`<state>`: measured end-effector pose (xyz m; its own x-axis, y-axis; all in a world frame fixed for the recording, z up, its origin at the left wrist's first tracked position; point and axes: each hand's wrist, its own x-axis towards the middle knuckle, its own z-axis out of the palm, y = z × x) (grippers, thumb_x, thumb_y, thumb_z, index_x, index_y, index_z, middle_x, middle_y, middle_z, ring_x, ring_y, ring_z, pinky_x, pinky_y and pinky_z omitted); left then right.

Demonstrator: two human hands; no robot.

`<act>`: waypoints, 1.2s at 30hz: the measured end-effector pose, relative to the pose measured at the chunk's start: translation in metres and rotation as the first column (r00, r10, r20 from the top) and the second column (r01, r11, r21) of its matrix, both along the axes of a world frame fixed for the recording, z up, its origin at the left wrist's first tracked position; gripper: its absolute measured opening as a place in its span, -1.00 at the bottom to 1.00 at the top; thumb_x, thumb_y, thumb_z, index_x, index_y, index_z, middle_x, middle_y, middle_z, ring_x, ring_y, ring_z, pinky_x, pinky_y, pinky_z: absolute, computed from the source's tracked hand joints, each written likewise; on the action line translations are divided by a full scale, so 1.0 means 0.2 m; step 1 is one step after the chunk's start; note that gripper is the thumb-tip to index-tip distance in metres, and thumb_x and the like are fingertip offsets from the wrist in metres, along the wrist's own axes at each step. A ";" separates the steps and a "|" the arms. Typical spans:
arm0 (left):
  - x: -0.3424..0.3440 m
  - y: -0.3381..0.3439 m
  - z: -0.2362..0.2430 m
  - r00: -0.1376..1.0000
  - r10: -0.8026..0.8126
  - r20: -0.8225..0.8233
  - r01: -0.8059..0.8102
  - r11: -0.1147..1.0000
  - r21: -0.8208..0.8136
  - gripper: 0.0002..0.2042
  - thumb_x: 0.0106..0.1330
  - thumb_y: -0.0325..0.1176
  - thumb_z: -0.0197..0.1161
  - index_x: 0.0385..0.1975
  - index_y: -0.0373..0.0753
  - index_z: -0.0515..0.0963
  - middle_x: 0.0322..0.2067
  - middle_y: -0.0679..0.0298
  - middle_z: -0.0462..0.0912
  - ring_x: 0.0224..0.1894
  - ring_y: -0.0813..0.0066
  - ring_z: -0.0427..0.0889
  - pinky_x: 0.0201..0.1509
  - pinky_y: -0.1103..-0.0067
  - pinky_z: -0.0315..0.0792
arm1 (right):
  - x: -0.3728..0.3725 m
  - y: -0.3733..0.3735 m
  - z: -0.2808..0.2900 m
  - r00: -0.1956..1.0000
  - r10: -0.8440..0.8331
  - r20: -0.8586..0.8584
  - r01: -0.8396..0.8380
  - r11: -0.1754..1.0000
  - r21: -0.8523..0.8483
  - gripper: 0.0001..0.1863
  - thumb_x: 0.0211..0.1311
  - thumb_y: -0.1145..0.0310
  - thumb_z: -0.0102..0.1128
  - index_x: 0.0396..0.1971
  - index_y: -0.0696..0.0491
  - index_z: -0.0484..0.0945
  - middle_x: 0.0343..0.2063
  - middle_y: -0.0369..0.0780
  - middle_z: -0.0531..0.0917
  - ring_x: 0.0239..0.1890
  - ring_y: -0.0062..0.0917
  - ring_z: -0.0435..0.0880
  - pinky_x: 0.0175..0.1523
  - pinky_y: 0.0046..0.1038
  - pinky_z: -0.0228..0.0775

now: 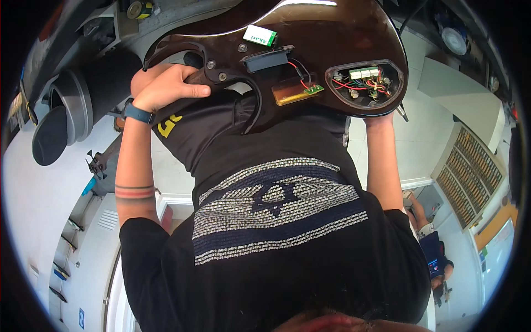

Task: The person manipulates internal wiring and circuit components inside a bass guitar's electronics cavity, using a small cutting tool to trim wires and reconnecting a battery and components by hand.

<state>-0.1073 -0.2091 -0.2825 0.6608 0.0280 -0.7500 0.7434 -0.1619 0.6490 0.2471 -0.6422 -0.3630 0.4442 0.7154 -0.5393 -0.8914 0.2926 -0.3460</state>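
Up against the chest, at the top of the view, sits the guitar [310, 44]. It's a dark glossy brown body, back side facing the camera, and only the body shows. Its long axis runs roughly left to right across the torso, horns at the left and the rounded end at the right.

Both arms come up from below, one on each side of the body. The left hand [166, 86] is wrapped around the lower horn, fingers curled shut over it and thumb lying along the edge, so that's a firm hold. The right hand [378, 118] goes in under the rim at the rounded end and only its heel shows, so can't tell how those fingers sit.

All the opened-up stuff lies toward the right half, so it's closer to the right hand than the left:
- control cavity [368, 82], cover off, full of red and other coloured wires, right above the right wrist
- amber block [290, 91] with a small green board at its end, just left of the cavity, on a red and a black lead
- battery hatch [268, 58], flipped open, about mid-body
- green-and-white battery [260, 35], loose on the body just above the hatch

Off to the left, well clear of the guitar, there's a big black pipe [77, 105].
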 end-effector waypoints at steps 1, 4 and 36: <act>0.03 0.00 0.00 0.998 0.017 -0.052 -0.021 0.997 -0.079 -0.44 0.36 -0.01 0.67 0.00 -0.46 0.73 -0.15 0.31 0.78 -0.12 0.56 0.67 0.08 0.56 0.56 | -0.01 0.00 -0.01 0.999 -0.008 0.046 0.012 0.997 -0.077 -0.38 0.71 -0.19 -0.01 0.35 -0.01 0.66 0.31 -0.12 0.73 0.33 -0.13 0.72 0.47 0.06 0.61; 0.05 -0.06 0.00 0.989 0.143 -0.028 -0.145 0.974 -0.176 -0.43 0.31 -0.03 0.71 0.01 -0.45 0.70 -0.17 0.35 0.76 -0.13 0.59 0.65 0.06 0.59 0.54 | -0.01 0.00 -0.02 1.000 -0.017 0.023 0.018 0.999 -0.047 -0.38 0.71 -0.19 0.00 0.34 -0.01 0.67 0.31 -0.12 0.74 0.32 -0.13 0.72 0.46 0.06 0.62; -0.01 -0.07 -0.06 0.949 0.278 0.150 -0.273 0.960 -0.053 -0.25 0.20 -0.14 0.80 0.29 -0.43 0.59 0.13 0.24 0.71 0.17 0.48 0.64 0.39 0.53 0.48 | -0.07 0.00 -0.15 0.989 -0.081 0.121 0.078 0.997 0.030 -0.47 0.73 -0.14 0.06 0.29 -0.06 0.71 0.24 -0.15 0.79 0.24 -0.21 0.81 0.34 -0.01 0.77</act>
